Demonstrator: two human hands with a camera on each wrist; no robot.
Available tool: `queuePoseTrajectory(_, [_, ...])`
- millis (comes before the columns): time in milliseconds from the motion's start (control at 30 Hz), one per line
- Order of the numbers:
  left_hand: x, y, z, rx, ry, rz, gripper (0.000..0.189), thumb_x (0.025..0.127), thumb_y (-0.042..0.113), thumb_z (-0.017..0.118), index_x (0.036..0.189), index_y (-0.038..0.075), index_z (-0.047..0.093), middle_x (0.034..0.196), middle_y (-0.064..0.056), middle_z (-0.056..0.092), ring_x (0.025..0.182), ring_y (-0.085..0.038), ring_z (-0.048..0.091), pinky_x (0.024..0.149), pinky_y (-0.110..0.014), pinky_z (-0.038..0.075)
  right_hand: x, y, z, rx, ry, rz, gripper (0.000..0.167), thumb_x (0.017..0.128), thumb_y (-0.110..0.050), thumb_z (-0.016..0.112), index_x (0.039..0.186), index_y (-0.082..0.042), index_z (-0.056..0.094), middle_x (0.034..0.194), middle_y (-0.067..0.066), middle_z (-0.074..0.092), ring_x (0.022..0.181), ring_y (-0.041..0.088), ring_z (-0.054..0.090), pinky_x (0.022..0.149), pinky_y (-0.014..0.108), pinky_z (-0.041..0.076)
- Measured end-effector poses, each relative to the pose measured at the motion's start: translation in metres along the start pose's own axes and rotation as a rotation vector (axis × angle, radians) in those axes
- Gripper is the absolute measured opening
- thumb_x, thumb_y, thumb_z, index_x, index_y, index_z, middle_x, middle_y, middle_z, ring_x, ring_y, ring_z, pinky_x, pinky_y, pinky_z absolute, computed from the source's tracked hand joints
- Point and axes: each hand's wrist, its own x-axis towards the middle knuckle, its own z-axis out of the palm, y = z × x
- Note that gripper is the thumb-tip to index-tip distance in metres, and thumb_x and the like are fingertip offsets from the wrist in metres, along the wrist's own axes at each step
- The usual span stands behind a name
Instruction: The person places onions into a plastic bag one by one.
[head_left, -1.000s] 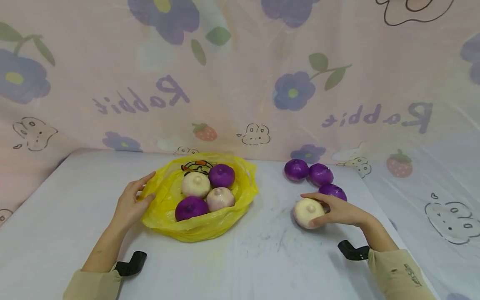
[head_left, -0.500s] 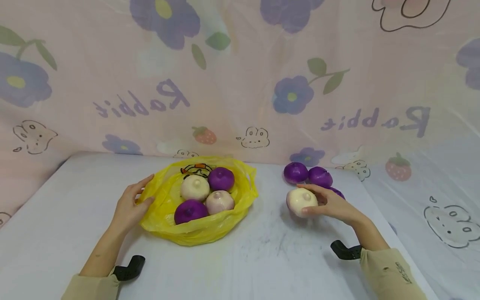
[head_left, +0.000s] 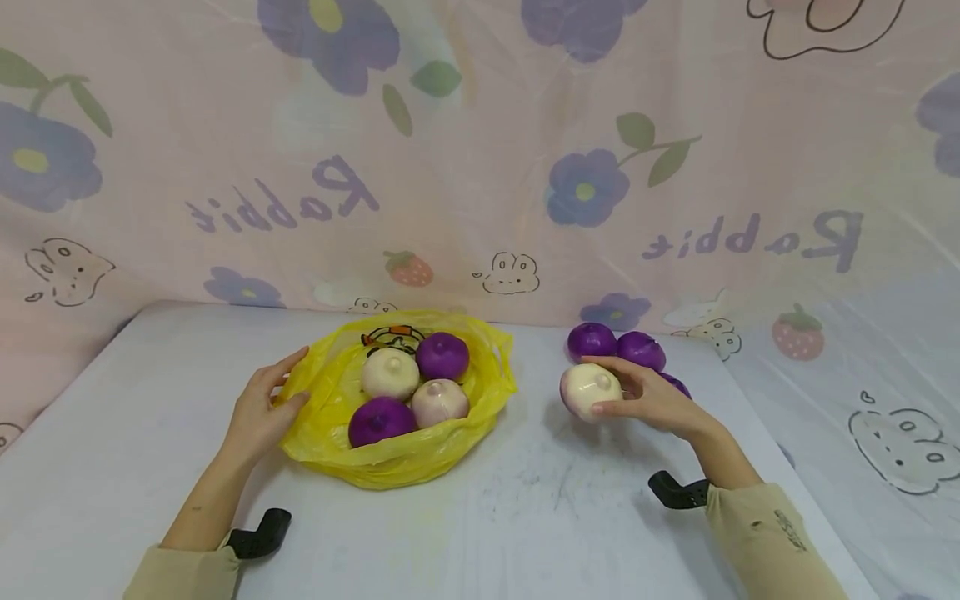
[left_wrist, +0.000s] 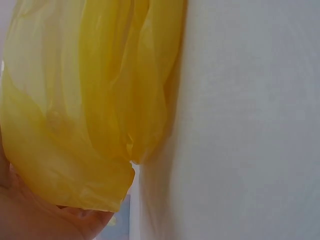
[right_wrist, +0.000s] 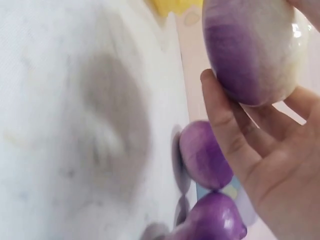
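Observation:
In the head view, my right hand [head_left: 660, 402] grips a glossy white-and-purple onion [head_left: 589, 392], held above the table with its shadow below. Close up in the right wrist view, the held onion [right_wrist: 252, 52] shows a purple side and a white side; fingertips and thumb touch it. On the left, my left hand [head_left: 262, 412] rests at the side of a yellow plastic bag [head_left: 397, 467], thumb and fingers spread apart. Several onions lie in the bag, among them a white onion [head_left: 390, 374] and a purple onion [head_left: 382, 422]. Bag film [left_wrist: 75, 165] hides part of the left fingers.
At the back right, purple onions stand close together, one [head_left: 592, 342] beside another [head_left: 641, 350]; a third is partly hidden by my right hand. Behind the white table [head_left: 480, 542] hangs a printed curtain [head_left: 465, 167]. Black wrist devices [head_left: 262, 533] sit on both forearms.
My right hand has lifted the white-and-purple onion off the table and carried it leftward and away from me. The left hand and the bag have stayed in place.

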Motion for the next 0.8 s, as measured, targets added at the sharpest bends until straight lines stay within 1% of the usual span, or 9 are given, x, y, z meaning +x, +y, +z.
queuePoseTrajectory(67, [0.000,0.000,0.000,-0.002,0.001,0.003,0.058,0.092,0.007,0.052,0.148,0.008,0.036,0.137,-0.031,0.037,0.118,-0.046,0.039,0.097,-0.062,0.035,0.004,-0.004,0.002,0.013,0.001,0.001,0.071,0.080,-0.028,0.076,0.143,-0.016,0.045,0.139,0.010,0.049,0.124,0.032,0.048,0.097,0.045,0.045])
queuePoseTrajectory(167, [0.000,0.000,0.000,0.002,0.002,0.003,0.058,0.092,0.007,0.052,0.148,0.008,0.036,0.137,-0.031,0.037,0.118,-0.046,0.039,0.098,-0.063,0.035,0.010,-0.010,0.005,0.036,-0.011,-0.008,0.071,0.081,-0.028,0.075,0.143,-0.018,0.044,0.142,0.010,0.048,0.126,0.035,0.047,0.099,0.050,0.044])
queuePoseTrajectory(267, [0.000,0.000,0.000,0.003,0.005,0.000,0.058,0.092,0.007,0.053,0.148,0.009,0.036,0.136,-0.031,0.038,0.118,-0.045,0.039,0.097,-0.062,0.035,0.015,-0.015,0.008,0.053,-0.021,-0.012,0.071,0.081,-0.028,0.075,0.144,-0.019,0.043,0.144,0.009,0.046,0.128,0.034,0.047,0.102,0.052,0.043])
queuePoseTrajectory(367, [0.000,0.001,0.000,0.000,0.010,0.002,0.059,0.092,0.007,0.053,0.148,0.009,0.036,0.136,-0.030,0.039,0.116,-0.044,0.040,0.097,-0.061,0.036,0.019,-0.020,0.011,0.069,-0.029,-0.015,0.073,0.081,-0.028,0.076,0.145,-0.018,0.042,0.145,0.008,0.046,0.127,0.031,0.048,0.103,0.050,0.043])
queuePoseTrajectory(500, [0.001,0.002,0.000,-0.004,0.008,0.002,0.059,0.091,0.006,0.053,0.148,0.009,0.036,0.135,-0.029,0.039,0.116,-0.043,0.040,0.096,-0.060,0.036,0.027,-0.027,0.014,0.076,-0.035,0.005,0.074,0.079,-0.031,0.077,0.144,-0.022,0.043,0.144,0.005,0.047,0.126,0.027,0.049,0.103,0.047,0.044])
queuePoseTrajectory(567, [0.001,0.002,0.000,-0.006,0.006,-0.001,0.059,0.091,0.006,0.053,0.148,0.009,0.036,0.135,-0.029,0.039,0.116,-0.043,0.039,0.097,-0.061,0.036,0.031,-0.030,0.016,0.086,-0.044,0.000,0.074,0.079,-0.031,0.077,0.144,-0.022,0.043,0.143,0.005,0.048,0.126,0.027,0.050,0.103,0.046,0.044])
queuePoseTrajectory(700, [0.001,0.003,0.000,-0.009,0.007,0.002,0.060,0.091,0.006,0.053,0.148,0.009,0.036,0.135,-0.030,0.039,0.117,-0.044,0.039,0.098,-0.061,0.036,0.039,-0.037,0.019,0.124,-0.071,-0.036,0.073,0.080,-0.027,0.078,0.144,-0.022,0.043,0.141,0.007,0.049,0.123,0.027,0.053,0.102,0.040,0.046])
queuePoseTrajectory(800, [0.001,0.002,0.001,-0.006,0.010,0.004,0.059,0.091,0.006,0.054,0.148,0.008,0.036,0.135,-0.030,0.039,0.117,-0.044,0.040,0.098,-0.061,0.036,0.044,-0.043,0.021,0.129,-0.087,-0.069,0.072,0.080,-0.025,0.077,0.143,-0.021,0.044,0.141,0.009,0.049,0.121,0.026,0.054,0.101,0.037,0.047])
